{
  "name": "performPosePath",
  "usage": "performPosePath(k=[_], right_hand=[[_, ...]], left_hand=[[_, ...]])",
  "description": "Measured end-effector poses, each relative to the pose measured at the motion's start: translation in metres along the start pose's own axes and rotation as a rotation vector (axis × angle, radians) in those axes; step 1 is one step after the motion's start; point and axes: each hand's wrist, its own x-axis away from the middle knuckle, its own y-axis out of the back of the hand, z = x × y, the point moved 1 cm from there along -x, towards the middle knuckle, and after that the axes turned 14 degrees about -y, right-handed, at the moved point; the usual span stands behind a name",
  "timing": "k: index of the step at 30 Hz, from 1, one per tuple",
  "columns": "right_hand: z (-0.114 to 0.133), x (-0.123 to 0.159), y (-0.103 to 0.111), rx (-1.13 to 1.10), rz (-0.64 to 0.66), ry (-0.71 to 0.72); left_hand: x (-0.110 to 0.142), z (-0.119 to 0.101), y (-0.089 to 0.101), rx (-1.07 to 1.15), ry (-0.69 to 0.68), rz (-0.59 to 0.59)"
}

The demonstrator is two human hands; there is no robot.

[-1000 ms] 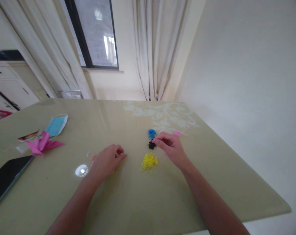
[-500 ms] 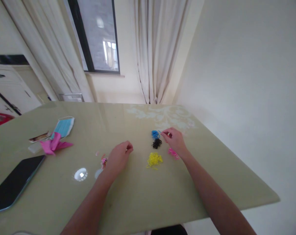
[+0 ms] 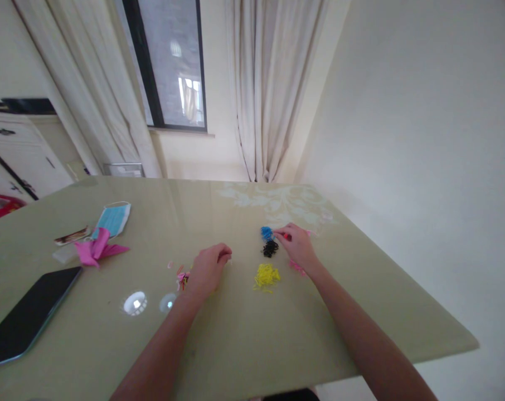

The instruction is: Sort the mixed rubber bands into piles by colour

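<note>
My right hand (image 3: 299, 245) is closed in a pinch, its fingertips at the right edge of a small pile of blue bands (image 3: 266, 233); I cannot make out what is between them. Just below lies a pile of black bands (image 3: 270, 248), and nearer me a pile of yellow bands (image 3: 266, 277). Pink bands (image 3: 297, 268) lie partly hidden by my right wrist. A bit of red (image 3: 286, 236) shows by those fingers. My left hand (image 3: 210, 268) rests with fingers pressed together, its grip hidden, right of a mixed-colour heap of little bands (image 3: 183, 279).
On the left of the glossy table (image 3: 231, 345) lie a blue face mask (image 3: 112, 219), a pink cloth-like piece (image 3: 97, 249), a narrow printed strip (image 3: 72, 236) and a dark tablet-like device (image 3: 30, 314). A wall (image 3: 436, 167) stands along the right.
My right fingertips, which had a blue strand at them beside the blue pile, now sit lower against its edge. My left hand has shifted slightly, uncovering more of the mixed heap. The view tilted a little.
</note>
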Motion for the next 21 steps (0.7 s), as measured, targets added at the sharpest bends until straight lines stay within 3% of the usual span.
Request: performPosePath(k=[5, 11, 17, 21], right_hand=[[0.018, 0.033, -0.007, -0.245, -0.008, 0.112], [0.043, 0.059, -0.022, -0.268, 0.172, 0.215], [0.052, 0.07, -0.023, -0.37, 0.176, 0.228], [0.051, 0.063, -0.018, -0.558, 0.232, 0.09]], left_hand=[[0.001, -0.004, -0.003, 0.267, 0.002, -0.076], [0.005, -0.014, -0.015, 0.549, -0.036, -0.089], [0.009, -0.024, -0.022, 0.622, -0.056, -0.08], [0.011, -0.027, -0.019, 0.586, -0.028, -0.064]])
